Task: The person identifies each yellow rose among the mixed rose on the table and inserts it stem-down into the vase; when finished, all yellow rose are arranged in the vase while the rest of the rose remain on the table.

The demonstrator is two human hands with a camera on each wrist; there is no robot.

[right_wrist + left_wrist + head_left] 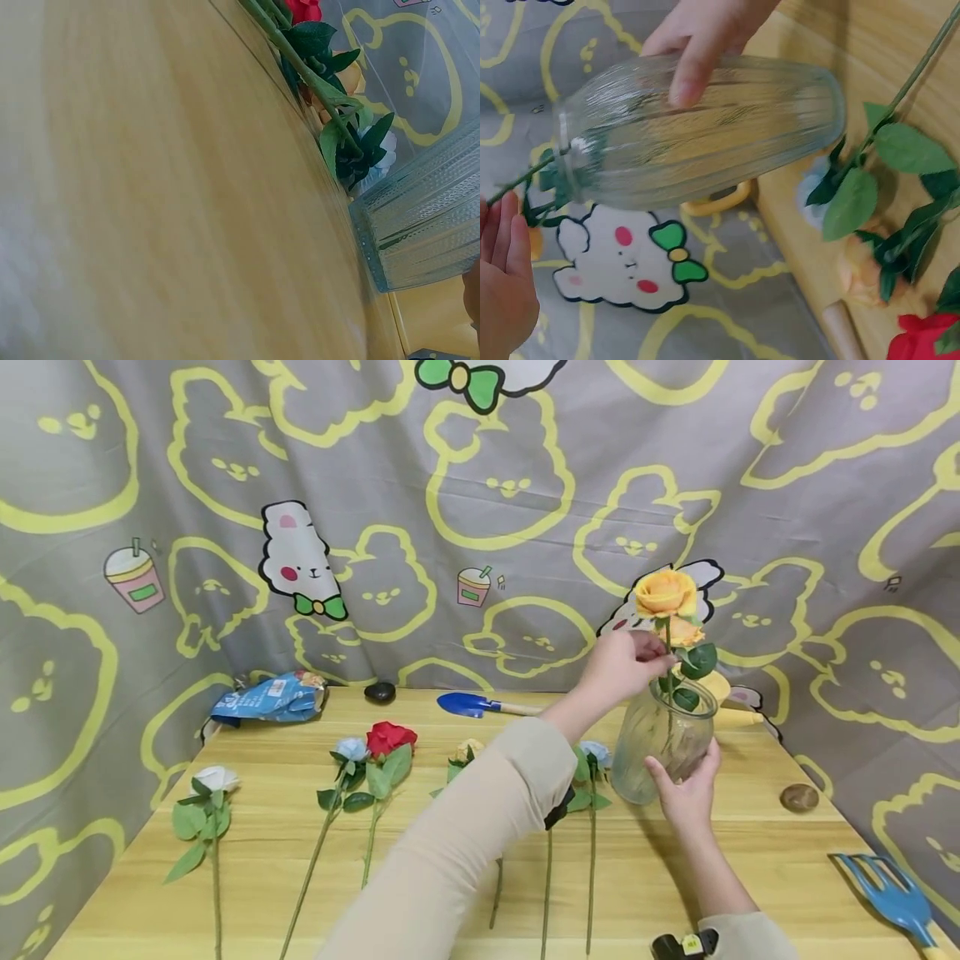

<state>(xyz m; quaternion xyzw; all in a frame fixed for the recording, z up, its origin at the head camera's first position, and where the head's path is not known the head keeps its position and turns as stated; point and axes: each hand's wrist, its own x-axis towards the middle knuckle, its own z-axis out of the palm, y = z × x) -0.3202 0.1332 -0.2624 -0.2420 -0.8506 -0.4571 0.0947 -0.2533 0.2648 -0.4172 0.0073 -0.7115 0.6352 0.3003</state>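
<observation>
My left hand point(626, 662) pinches the stem of a yellow rose point(665, 593) above the mouth of a ribbed clear glass vase point(660, 747). The stem runs down through the vase's neck. A second orange-yellow rose point(684, 632) shows just behind and below the first, with green leaves at the rim. Low on the vase's right side, my right hand point(692, 789) grips the glass, thumb in front. The vase leans, its mouth towards the right; whether its base touches the table cannot be told. In the left wrist view, the right hand's thumb point(694, 71) presses on the glass.
On the wooden table lie a white rose point(216, 778), a red rose point(390, 739), blue roses point(351, 748) and others partly behind my left arm. A blue trowel point(468, 704), black stone point(380, 692) and blue packet point(270, 697) lie behind. Rightward are a brown stone point(799, 797) and blue hand fork point(896, 897).
</observation>
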